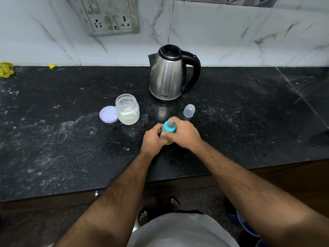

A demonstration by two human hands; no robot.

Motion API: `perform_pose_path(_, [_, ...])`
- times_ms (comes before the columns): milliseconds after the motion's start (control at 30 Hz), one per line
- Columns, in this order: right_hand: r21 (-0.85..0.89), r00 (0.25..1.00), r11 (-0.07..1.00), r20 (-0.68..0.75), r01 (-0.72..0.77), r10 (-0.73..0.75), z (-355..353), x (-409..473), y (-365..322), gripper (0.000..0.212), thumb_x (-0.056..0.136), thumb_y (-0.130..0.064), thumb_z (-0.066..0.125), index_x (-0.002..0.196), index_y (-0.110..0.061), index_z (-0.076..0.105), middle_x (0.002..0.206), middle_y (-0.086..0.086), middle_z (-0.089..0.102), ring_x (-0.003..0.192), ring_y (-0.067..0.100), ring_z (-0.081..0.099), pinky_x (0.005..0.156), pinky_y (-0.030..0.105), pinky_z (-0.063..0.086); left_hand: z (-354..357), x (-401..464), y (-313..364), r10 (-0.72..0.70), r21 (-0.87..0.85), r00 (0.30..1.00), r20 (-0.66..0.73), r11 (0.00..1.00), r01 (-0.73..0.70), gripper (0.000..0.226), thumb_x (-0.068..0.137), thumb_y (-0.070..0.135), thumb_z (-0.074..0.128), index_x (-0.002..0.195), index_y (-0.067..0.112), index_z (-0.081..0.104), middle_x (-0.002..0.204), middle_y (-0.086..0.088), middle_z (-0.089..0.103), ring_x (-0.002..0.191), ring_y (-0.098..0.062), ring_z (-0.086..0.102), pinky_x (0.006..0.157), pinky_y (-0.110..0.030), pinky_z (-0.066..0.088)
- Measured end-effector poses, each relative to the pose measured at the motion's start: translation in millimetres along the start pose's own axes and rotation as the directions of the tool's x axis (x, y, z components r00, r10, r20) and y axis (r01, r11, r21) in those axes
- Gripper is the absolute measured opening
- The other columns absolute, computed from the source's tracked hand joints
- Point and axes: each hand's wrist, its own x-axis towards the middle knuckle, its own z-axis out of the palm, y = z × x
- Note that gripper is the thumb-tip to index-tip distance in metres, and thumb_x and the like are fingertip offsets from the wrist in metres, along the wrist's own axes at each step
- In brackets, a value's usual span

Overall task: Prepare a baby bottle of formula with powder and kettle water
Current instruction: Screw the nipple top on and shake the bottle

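On the counter (53, 139), near its front edge, baby bottle (164, 135) is standing upright; left hand (152, 139) is gripping its body, right hand (183, 133) is gripping the blue collar (169, 129) directly above, twisting about the vertical axis.

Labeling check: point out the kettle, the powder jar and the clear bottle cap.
kettle (166, 77), head view, steel body.
powder jar (127, 111), head view, clear side wall.
clear bottle cap (189, 110), head view, domed side.
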Motion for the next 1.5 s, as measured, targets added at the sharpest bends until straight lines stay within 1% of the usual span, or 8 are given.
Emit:
perform_pose_path(167, [-0.073, 0.952, 0.98, 0.259, 0.185, -0.161, -28, 17, 8, 0.054, 0.081, -0.046, 0.073, 0.13, -0.034, 0.055, 0.114, -0.009, 0.069, 0.103, 0.013, 0.062, 0.09, 0.041, 0.051, -1, 2, -3, 0.012, -0.048, 0.999, 0.037, 0.999, -0.01, 0.048, 0.066, 0.015, 0.09, 0.108, 0.018, 0.067, 0.098, 0.008, 0.075, 0.092, -0.004, 0.069, 0.081, -0.014, 0.05])
perform_pose_path(300, [-0.035, 0.964, 0.977, 0.177, 0.209, -0.2, -17, 15, 13, 0.039, 0.077, -0.048, 0.068, 0.112, -0.037, 0.055, 0.099, -0.013, 0.069, 0.091, 0.011, 0.063, 0.083, 0.044, 0.054, 2, 0, -4, 0.016, -0.013, 1.0, 0.008, 1.0, -0.016, 0.048, 0.066, 0.02, 0.089, 0.109, 0.02, 0.067, 0.097, 0.009, 0.074, 0.091, -0.004, 0.069, 0.082, -0.018, 0.051])
perform_pose_path(667, [0.0, 0.982, 1.0, -0.186, 0.019, -0.018, 21, -9, -1, 0.048, 0.088, -0.046, 0.065, 0.127, -0.02, 0.053, 0.105, 0.005, 0.072, 0.097, 0.027, 0.067, 0.082, 0.039, 0.053, 6, -4, 1, 0.032, 0.132, 0.998, -0.057, 0.991, -0.025, 0.04, 0.084, 0.018, 0.07, 0.123, 0.02, 0.063, 0.09, 0.008, 0.069, 0.082, -0.011, 0.063, 0.075, -0.024, 0.046])
perform_pose_path(1033, [0.086, 0.998, 0.994, 0.027, 0.063, -0.065, 3, 1, 12, 0.057, 0.076, -0.04, 0.075, 0.126, -0.027, 0.052, 0.109, -0.003, 0.07, 0.098, 0.02, 0.064, 0.087, 0.041, 0.052, 7, -4, 1, 0.005, 0.014, 0.999, -0.04, 1.0, -0.005, 0.054, 0.067, 0.015, 0.087, 0.115, 0.022, 0.065, 0.097, 0.012, 0.072, 0.091, -0.002, 0.067, 0.081, -0.018, 0.05])
perform_pose_path(1167, [0.241, 0.973, 0.97, 0.21, 0.04, -0.092, -19, 10, 31, 0.068, 0.079, -0.016, 0.073, 0.14, -0.024, 0.044, 0.079, -0.006, 0.061, 0.064, 0.006, 0.057, 0.062, 0.024, 0.05, 8, -4, 0, 0.007, 0.006, 0.999, -0.032, 1.0, -0.007, 0.06, 0.066, 0.017, 0.09, 0.12, 0.02, 0.063, 0.107, 0.012, 0.072, 0.099, -0.002, 0.066, 0.089, -0.019, 0.05])
perform_pose_path(1267, [0.286, 0.993, 0.956, 0.111, -0.06, 0.03, -25, 27, 52, 0.054, 0.082, -0.008, 0.065, 0.134, -0.017, 0.053, 0.072, -0.005, 0.06, 0.051, 0.004, 0.053, 0.052, 0.019, 0.047, 9, -6, 1, 0.01, 0.03, 0.998, -0.056, 1.0, -0.009, 0.063, 0.066, 0.019, 0.09, 0.122, 0.022, 0.062, 0.108, 0.013, 0.069, 0.101, -0.003, 0.065, 0.087, -0.018, 0.049])
perform_pose_path(1400, [0.235, 0.957, 0.943, -0.115, -0.235, 0.267, -23, 52, 74, 0.047, 0.08, -0.021, 0.067, 0.126, -0.02, 0.058, 0.097, 0.007, 0.069, 0.089, 0.025, 0.065, 0.088, 0.041, 0.053, 9, -5, 5, -0.005, 0.029, 0.997, -0.08, 1.0, 0.007, 0.063, 0.067, 0.021, 0.09, 0.122, 0.024, 0.061, 0.105, 0.018, 0.066, 0.1, -0.002, 0.064, 0.074, -0.009, 0.048])
perform_pose_path(1500, [0.189, 0.942, 0.949, -0.176, -0.252, 0.286, -23, 64, 79, 0.053, 0.081, -0.026, 0.071, 0.13, -0.019, 0.052, 0.124, 0.012, 0.059, 0.111, 0.031, 0.06, 0.094, 0.041, 0.049, 8, -3, 8, -0.003, 0.046, 0.997, -0.074, 0.999, 0.007, 0.066, 0.067, 0.021, 0.09, 0.125, 0.024, 0.059, 0.107, 0.018, 0.065, 0.1, 0.0, 0.062, 0.075, -0.008, 0.046])
